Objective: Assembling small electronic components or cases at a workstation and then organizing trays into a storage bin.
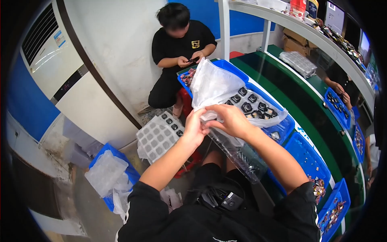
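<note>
Both my hands are closed on a white translucent plastic bag [211, 82], side by side near its lower edge. My left hand [194, 128] pinches it at the left, and my right hand [231, 121] grips it with thumb and fingers at the right. Most of the gripped edge is hidden by the fingers. Just beyond my right hand, several small black square modules with round centres [246, 107] lie on white plastic in a blue bin [285, 128]. Beneath my hands slants a clear plastic tray [234, 151].
A person in black [183, 44] sits across, handling a small dark object. At left, a white moulded tray [155, 139] holds several black parts. A blue crate [133, 171] on the floor holds plastic trays. Blue bins [300, 149] line the green conveyor [278, 86] under a metal shelf [258, 12].
</note>
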The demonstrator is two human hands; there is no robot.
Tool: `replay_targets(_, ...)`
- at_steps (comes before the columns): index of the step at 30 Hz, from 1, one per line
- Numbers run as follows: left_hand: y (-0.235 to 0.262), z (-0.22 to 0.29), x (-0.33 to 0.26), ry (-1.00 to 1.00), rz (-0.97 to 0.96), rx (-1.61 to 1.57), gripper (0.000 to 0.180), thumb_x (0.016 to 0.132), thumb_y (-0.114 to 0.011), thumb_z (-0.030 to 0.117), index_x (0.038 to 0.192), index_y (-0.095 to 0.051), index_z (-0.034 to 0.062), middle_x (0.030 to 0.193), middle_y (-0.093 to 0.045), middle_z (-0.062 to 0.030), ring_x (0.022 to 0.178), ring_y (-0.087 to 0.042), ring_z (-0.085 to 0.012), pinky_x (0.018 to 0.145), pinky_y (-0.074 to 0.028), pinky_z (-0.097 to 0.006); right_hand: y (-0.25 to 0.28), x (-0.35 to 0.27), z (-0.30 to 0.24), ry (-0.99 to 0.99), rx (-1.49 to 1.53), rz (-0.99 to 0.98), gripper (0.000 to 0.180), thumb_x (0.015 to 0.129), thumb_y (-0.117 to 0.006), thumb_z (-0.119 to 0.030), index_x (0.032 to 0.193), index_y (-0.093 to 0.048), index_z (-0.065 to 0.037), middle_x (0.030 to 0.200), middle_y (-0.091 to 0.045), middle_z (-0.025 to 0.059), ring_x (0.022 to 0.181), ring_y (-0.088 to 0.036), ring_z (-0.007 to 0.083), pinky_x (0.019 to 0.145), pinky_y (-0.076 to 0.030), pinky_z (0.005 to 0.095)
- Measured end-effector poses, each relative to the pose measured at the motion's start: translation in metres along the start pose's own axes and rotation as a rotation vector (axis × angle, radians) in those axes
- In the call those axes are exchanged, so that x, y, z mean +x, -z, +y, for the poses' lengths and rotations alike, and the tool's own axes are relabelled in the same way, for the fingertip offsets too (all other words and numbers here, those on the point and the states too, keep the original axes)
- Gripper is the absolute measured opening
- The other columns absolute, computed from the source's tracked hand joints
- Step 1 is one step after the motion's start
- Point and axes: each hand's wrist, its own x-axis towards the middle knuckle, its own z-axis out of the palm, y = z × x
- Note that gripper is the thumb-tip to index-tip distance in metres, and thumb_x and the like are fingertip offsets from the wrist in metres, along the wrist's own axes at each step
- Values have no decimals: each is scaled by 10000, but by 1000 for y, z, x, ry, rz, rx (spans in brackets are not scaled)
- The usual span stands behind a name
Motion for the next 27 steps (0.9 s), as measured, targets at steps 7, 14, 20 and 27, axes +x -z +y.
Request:
replay_targets(7,2,7,-28,-41,-197,-130,472,916,-478,566,1073,-569,130,878,-607,13,596,-468,-79,428,-304,-211,-27,2,12,-20,12,187,109,810,-616,-35,907,-581,0,834,-597,203,797,-606,411,685,-483,443)
replay_targets(14,7,-126,-45,-228,-210,-372,495,980,-464,395,1435,-350,236,1359,-460,-44,1225,-434,-202,1044,-327,-395,-27,19,-11,-40,83,334,137,855,-539,-36,978,-509,14,862,-586,270,867,-578,465,730,-468,478)
replay_targets(20,-10,-99,-66,-179,-193,-414,530,954,-456,230,1445,-256,231,1247,-493,-149,1224,-454,-307,1045,-382,-597,16,30,-8,-3,-35,502,154,853,-509,-2,1007,-492,4,844,-584,271,852,-578,481,712,-467,480)
replay_targets(27,-11,-47,-89,-194,-109,-415,555,935,-490,245,1439,-259,226,1371,-359,-224,1332,-326,-334,1043,-342,-659,95,61,-35,-58,-55,598,150,901,-532,-92,1010,-530,10,883,-615,276,866,-598,455,753,-479,454)
